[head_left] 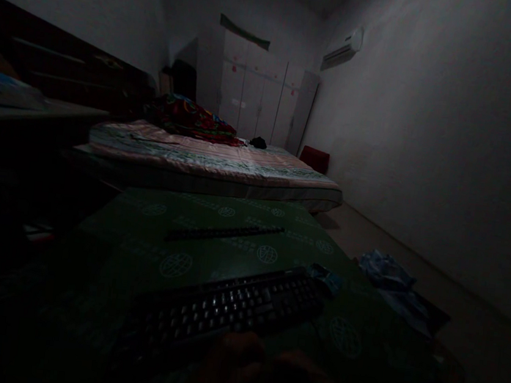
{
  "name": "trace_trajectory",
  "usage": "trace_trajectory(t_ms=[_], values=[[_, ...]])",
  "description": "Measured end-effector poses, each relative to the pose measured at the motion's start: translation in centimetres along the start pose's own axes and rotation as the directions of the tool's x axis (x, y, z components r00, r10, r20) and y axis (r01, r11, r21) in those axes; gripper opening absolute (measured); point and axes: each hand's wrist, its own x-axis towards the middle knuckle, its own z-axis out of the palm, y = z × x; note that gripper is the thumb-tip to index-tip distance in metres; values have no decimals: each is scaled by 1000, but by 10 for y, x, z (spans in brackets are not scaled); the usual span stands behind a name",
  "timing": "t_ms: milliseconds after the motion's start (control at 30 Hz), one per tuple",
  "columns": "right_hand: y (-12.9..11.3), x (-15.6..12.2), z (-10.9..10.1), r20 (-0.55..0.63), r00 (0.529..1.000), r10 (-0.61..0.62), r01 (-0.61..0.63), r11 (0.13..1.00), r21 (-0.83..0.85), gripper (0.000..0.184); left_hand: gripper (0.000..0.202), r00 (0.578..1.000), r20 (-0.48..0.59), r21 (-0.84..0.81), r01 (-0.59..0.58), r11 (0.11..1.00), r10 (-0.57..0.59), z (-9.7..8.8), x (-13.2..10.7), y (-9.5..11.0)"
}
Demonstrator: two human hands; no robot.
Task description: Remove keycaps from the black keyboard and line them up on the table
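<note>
The scene is very dark. My left hand is at the bottom edge, just in front of a black keyboard, with its fingers curled and closed. Close beside it on the right, my right hand is also closed, fingers bent inward. Whatever the two hands may hold is lost in shadow. The keyboard lies slightly slanted on a green table printed with pale globe marks. Against its far right corner lies a small bluish object whose kind I cannot make out. Beyond the keyboard lies a long, thin black strip.
A bed with a striped cover stands past the table's far edge, a red patterned blanket heaped on it. Pale wardrobes stand behind. Light blue cloth lies to the table's right. A wooden headboard is at left.
</note>
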Motion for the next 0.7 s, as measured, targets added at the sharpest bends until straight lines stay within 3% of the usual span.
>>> trace_trajectory(t_ms=[167,300,467,700], values=[[-3,11,-7,136,982,-128,126,992,27,18,19,1000,8,67,22,998,-23,-2,1,8],[4,6,-4,159,978,-133,129,991,36,24,19,999,-28,130,20,991,-17,1,0,3],[4,5,1,106,983,-148,145,989,30,19,17,998,-69,57,5,998,-1,2,2,-1],[-10,11,-1,138,990,28,-25,999,-27,9,4,993,-10,-154,114,981,-117,-2,6,9]])
